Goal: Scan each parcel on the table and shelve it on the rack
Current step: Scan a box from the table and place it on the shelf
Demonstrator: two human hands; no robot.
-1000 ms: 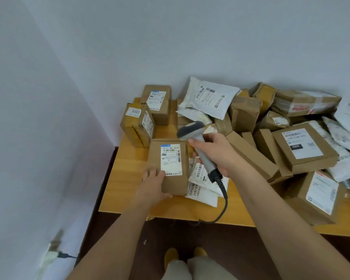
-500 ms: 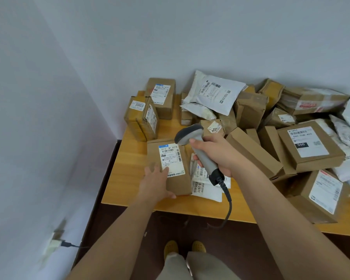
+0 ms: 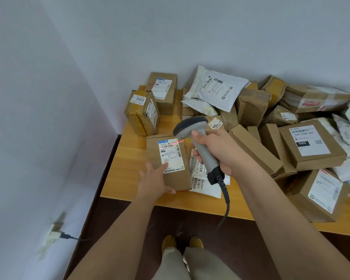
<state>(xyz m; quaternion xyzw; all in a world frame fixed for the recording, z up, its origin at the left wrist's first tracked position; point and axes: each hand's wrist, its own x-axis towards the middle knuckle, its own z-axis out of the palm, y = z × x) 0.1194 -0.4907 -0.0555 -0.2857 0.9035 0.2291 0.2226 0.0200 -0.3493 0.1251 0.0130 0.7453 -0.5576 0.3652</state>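
Scanning is under way: a red beam line now falls across the top barcode of the brown parcel (image 3: 168, 161), where half a second ago no beam showed on the label. We judge that the read is happening at this instant, so shelving this parcel comes next, while the heap of boxes and mailers behind is not yet dealt with. Our right hand (image 3: 216, 152) is wrapped tight round the handle of the scanner (image 3: 198, 143), its head tipped down and left toward the label, just above the parcel's upper right corner. Our left hand (image 3: 154, 181) lies with relaxed fingers against the parcel's near left edge, thumb under its near end, steadying it. The parcel rests flat on the wooden table (image 3: 127, 168) near its front left corner, partly over a white mailer (image 3: 205, 185)
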